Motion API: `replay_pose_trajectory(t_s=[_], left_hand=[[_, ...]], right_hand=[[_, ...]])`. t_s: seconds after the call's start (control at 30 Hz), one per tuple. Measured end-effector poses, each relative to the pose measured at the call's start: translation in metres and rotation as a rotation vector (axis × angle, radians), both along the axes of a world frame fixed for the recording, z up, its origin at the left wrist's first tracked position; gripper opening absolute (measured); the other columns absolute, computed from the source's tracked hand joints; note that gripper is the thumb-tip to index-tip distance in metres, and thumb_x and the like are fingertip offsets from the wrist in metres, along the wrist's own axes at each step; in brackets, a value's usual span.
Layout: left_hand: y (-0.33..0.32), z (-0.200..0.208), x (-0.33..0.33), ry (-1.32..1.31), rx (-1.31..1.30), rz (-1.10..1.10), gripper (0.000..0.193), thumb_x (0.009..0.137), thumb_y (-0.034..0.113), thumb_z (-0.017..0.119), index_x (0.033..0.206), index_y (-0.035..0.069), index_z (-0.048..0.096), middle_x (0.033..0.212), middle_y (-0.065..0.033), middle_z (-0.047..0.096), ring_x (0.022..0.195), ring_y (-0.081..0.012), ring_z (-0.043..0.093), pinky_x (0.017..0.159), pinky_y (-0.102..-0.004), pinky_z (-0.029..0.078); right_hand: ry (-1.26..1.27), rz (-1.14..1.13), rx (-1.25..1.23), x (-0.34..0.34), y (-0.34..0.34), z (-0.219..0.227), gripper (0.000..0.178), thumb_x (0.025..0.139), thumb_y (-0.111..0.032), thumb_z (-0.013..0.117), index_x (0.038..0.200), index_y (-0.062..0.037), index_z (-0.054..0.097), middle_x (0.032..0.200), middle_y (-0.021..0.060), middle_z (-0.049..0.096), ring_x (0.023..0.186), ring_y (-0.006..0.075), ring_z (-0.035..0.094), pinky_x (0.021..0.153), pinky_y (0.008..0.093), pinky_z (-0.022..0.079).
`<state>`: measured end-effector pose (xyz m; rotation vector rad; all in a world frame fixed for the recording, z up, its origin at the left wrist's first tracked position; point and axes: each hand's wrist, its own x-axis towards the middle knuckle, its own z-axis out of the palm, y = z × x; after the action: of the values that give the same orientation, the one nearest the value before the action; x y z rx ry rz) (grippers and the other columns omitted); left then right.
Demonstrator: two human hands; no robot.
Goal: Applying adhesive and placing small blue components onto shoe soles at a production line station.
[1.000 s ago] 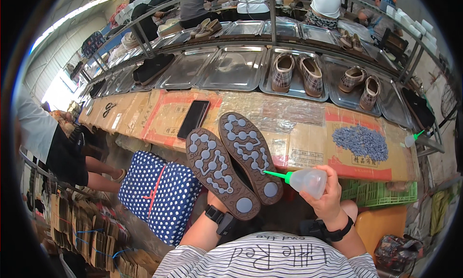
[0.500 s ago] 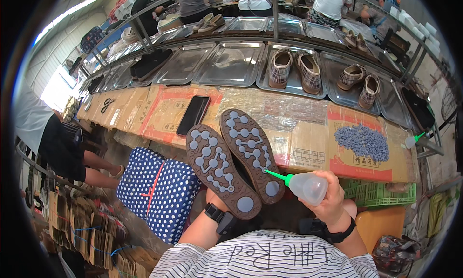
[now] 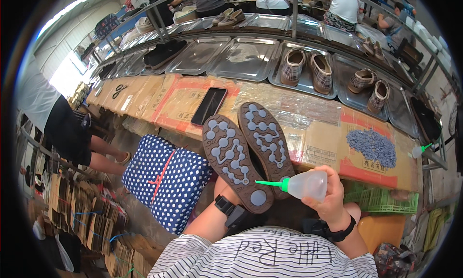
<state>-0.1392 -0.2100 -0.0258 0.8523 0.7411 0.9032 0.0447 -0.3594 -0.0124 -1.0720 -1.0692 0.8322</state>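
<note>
My left hand (image 3: 225, 191) holds a pair of shoes up from behind; its fingers are hidden by them. Both brown soles face me, the left sole (image 3: 226, 155) lower than the right sole (image 3: 264, 136). Blue-grey dots, joined by lines, and round heel pads pattern them. My right hand (image 3: 332, 196) is closed around a translucent squeeze bottle (image 3: 306, 185) with a long green nozzle (image 3: 270, 183). The nozzle crosses the right sole's heel, and its tip is at the left sole, just above the round pad. Whether it touches cannot be made out.
Cardboard covers the bench (image 3: 289, 95), bearing a phone (image 3: 209, 107), scissors (image 3: 119, 90) and a heap of blue-grey pieces (image 3: 372, 147). Behind are metal trays (image 3: 243, 59) and plaid shoes (image 3: 308, 71). A dotted bundle (image 3: 166, 181) sits left; a green crate (image 3: 386, 201) sits right.
The nozzle tip has moved from the right sole's lowest small dot to the left sole's heel area. My view has shifted, so the bench and shoes appear farther right.
</note>
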Motion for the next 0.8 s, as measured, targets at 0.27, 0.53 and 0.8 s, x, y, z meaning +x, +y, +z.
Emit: replay_pose_trajectory(t_s=[0.27,0.53,0.8], left_hand=[[-0.011,-0.004,-0.016,0.039,0.011,0.015,0.027,0.096,0.009,0.059,0.123,0.004,0.062,0.118,-0.0066,0.066,0.102,-0.0151,0.064,0.085,-0.0282,0.053],[-0.009,-0.003,-0.029,0.081,0.034,-0.007,0.027,0.097,0.01,0.059,0.123,0.004,0.062,0.118,-0.0067,0.066,0.102,-0.0152,0.064,0.085,-0.0283,0.053],[0.005,0.006,-0.021,0.131,0.059,-0.07,0.027,0.097,0.01,0.058,0.123,0.005,0.062,0.118,-0.0067,0.066,0.103,-0.0153,0.064,0.086,-0.0283,0.053]], right_hand=[[-0.383,0.009,0.136,-0.014,0.013,0.007,0.071,0.073,-0.018,0.09,0.127,0.0003,0.048,0.112,0.0132,0.067,0.097,0.0213,0.069,0.085,0.0321,0.056],[-0.641,-0.058,0.222,-0.022,0.013,0.029,0.071,0.071,-0.019,0.091,0.125,-0.0008,0.05,0.105,0.0145,0.066,0.088,0.0274,0.07,0.078,0.0338,0.057],[0.053,0.227,-0.106,-0.031,0.025,0.02,0.067,0.078,-0.017,0.085,0.131,-0.003,0.047,0.113,0.0069,0.064,0.101,0.0132,0.063,0.084,0.0303,0.054]])
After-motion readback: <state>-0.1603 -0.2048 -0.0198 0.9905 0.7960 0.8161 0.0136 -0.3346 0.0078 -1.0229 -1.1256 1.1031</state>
